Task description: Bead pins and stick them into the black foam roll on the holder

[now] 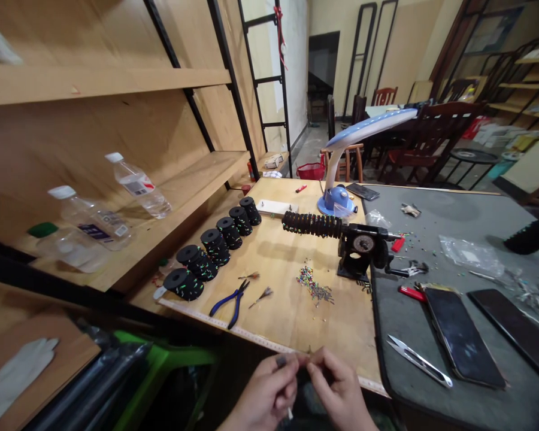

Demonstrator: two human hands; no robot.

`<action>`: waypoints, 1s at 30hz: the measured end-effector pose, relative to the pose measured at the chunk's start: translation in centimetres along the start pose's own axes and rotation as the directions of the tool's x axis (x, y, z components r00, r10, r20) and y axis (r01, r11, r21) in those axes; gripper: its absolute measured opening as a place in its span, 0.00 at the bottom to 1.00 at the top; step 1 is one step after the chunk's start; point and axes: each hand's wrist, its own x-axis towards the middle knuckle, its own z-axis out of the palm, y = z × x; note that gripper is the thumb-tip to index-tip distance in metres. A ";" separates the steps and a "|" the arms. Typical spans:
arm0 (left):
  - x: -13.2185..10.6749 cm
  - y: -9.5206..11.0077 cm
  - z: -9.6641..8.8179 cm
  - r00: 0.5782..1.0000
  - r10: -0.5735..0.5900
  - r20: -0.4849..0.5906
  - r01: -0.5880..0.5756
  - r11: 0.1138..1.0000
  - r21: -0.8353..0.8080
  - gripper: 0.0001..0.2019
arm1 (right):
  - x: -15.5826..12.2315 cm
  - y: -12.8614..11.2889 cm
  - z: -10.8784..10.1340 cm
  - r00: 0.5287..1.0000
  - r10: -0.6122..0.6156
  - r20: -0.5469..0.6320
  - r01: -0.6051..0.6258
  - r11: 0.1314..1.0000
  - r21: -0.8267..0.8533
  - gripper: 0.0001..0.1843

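Six black spools (214, 251) flecked with bright bits stand in a row down the left side of the wooden counter (350, 335), from near to far. At the near edge, right in front of the person, the left hand (272, 386) and the right hand (335, 383) come together, the grip of each a tight pinch of thumb and finger on one small piece (309, 348); only its tip shows above the fingertips, so I can't make out what it is. A grey band (281, 361) sits on a finger of the left hand, and a pale stick (290, 413) pokes out below that hand. Farther in and to the left, blue pliers (223, 303) lie with their handles spread, two feathery bits (263, 296) near them. To the right of those I see a heap of coloured beads (306, 277), with grey pins (322, 293) scattered against its near side. Beyond stands a black winder (362, 248), its crank on the right, a long beaded coil (312, 224) jutting out to the left. A blue lamp (333, 170) rises at the far side. On the grey mat (431, 218) at right lie two phones (460, 335), silver snips (420, 361) and a clear bag (469, 254). Three bottles (142, 190) stand on the left shelf (193, 203).
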 end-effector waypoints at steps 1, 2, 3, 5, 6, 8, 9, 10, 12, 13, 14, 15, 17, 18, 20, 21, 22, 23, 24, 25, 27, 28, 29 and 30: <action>0.3 -0.3 0.5 1.000 0.016 -0.017 -0.017 0.999 -0.038 0.22 | -0.1 0.0 0.0 0.999 -0.048 0.021 0.050 0.997 -0.057 0.13; 0.6 -0.5 0.9 0.999 0.041 -0.030 -0.043 0.998 -0.055 0.21 | -0.2 0.0 0.0 0.995 -0.090 0.042 0.094 0.989 -0.112 0.13; 0.9 -0.4 1.0 0.996 0.074 -0.048 -0.076 0.996 -0.053 0.21 | -0.3 0.1 0.0 0.991 -0.122 0.059 0.130 0.978 -0.162 0.13; 1.6 0.1 0.9 0.987 0.147 -0.069 -0.146 0.989 0.012 0.20 | -0.5 0.4 -0.2 0.984 -0.161 0.078 0.175 0.955 -0.241 0.13; 1.8 0.5 0.6 0.979 0.188 -0.077 -0.183 0.981 0.063 0.20 | -0.6 0.5 -0.4 0.982 -0.172 0.083 0.188 0.945 -0.269 0.13; 2.0 1.4 0.1 0.956 0.280 -0.094 -0.261 0.950 0.173 0.20 | -0.6 0.9 -0.7 0.976 -0.200 0.087 0.217 0.926 -0.309 0.13; 2.0 1.8 -0.1 0.940 0.326 -0.100 -0.298 0.927 0.226 0.21 | -0.6 1.0 -0.8 0.971 -0.219 0.093 0.237 0.917 -0.322 0.13; 2.0 2.1 -0.3 0.925 0.367 -0.103 -0.328 0.904 0.276 0.21 | -0.5 1.2 -1.0 0.965 -0.242 0.097 0.261 0.907 -0.331 0.13; 2.0 2.7 -0.5 0.902 0.421 -0.096 -0.364 0.861 0.355 0.21 | -0.3 1.5 -1.1 0.952 -0.292 0.096 0.307 0.887 -0.344 0.12; 2.0 2.9 -0.5 0.897 0.434 -0.087 -0.372 0.845 0.383 0.20 | -0.2 1.6 -1.1 0.945 -0.313 0.091 0.325 0.879 -0.349 0.12; 2.0 3.1 -0.5 0.893 0.443 -0.079 -0.378 0.833 0.404 0.20 | 0.0 1.7 -1.1 0.941 -0.326 0.085 0.335 0.873 -0.354 0.12; 2.0 3.2 -0.5 0.889 0.452 -0.071 -0.385 0.823 0.417 0.19 | 0.1 1.7 -1.1 0.939 -0.334 0.082 0.340 0.870 -0.356 0.12; 2.0 3.3 -0.4 0.881 0.469 -0.067 -0.399 0.811 0.429 0.19 | 0.3 1.7 -1.2 0.942 -0.325 0.087 0.334 0.875 -0.351 0.11; 2.0 3.4 -0.3 0.876 0.477 -0.070 -0.405 0.806 0.431 0.18 | 0.5 1.6 -1.4 0.946 -0.310 0.097 0.324 0.883 -0.340 0.11; 2.0 3.5 -0.2 0.871 0.484 -0.077 -0.408 0.803 0.435 0.18 | 0.7 1.1 -1.9 0.958 -0.263 0.115 0.287 0.904 -0.317 0.08; 2.0 3.6 -0.1 0.873 0.481 -0.077 -0.404 0.803 0.438 0.18 | 0.8 0.8 -2.4 0.965 -0.238 0.109 0.261 0.914 -0.311 0.07; 2.0 3.7 0.0 0.876 0.477 -0.073 -0.400 0.801 0.446 0.18 | 0.9 0.3 -2.8 0.973 -0.215 0.085 0.231 0.921 -0.313 0.08; 1.9 3.8 0.1 0.878 0.474 -0.065 -0.395 0.794 0.462 0.19 | 1.1 -0.4 -3.3 0.980 -0.193 0.041 0.196 0.927 -0.320 0.11; 1.9 3.9 0.2 0.879 0.474 -0.055 -0.391 0.781 0.486 0.18 | 1.2 -1.1 -3.7 0.984 -0.179 -0.013 0.165 0.931 -0.324 0.15; 1.7 4.0 0.4 0.876 0.480 -0.043 -0.391 0.762 0.517 0.18 | 1.3 -1.9 -4.0 0.986 -0.158 -0.060 0.131 0.939 -0.319 0.18; 1.3 4.3 0.7 0.866 0.500 -0.018 -0.397 0.709 0.582 0.17 | 1.7 -3.5 -4.1 0.990 -0.109 -0.091 0.083 0.964 -0.251 0.22; 1.1 4.4 0.9 0.860 0.511 -0.006 -0.402 0.685 0.608 0.17 | 2.0 -4.3 -3.8 0.994 -0.084 -0.064 0.071 0.980 -0.188 0.23; 0.8 4.6 1.1 0.854 0.521 0.011 -0.413 0.663 0.625 0.16 | 2.3 -4.9 -3.4 0.997 -0.074 -0.034 0.069 0.990 -0.124 0.24; 0.6 4.8 1.3 0.848 0.529 0.032 -0.426 0.646 0.634 0.15 | 2.7 -5.3 -2.8 0.997 -0.069 0.017 0.070 0.995 -0.064 0.25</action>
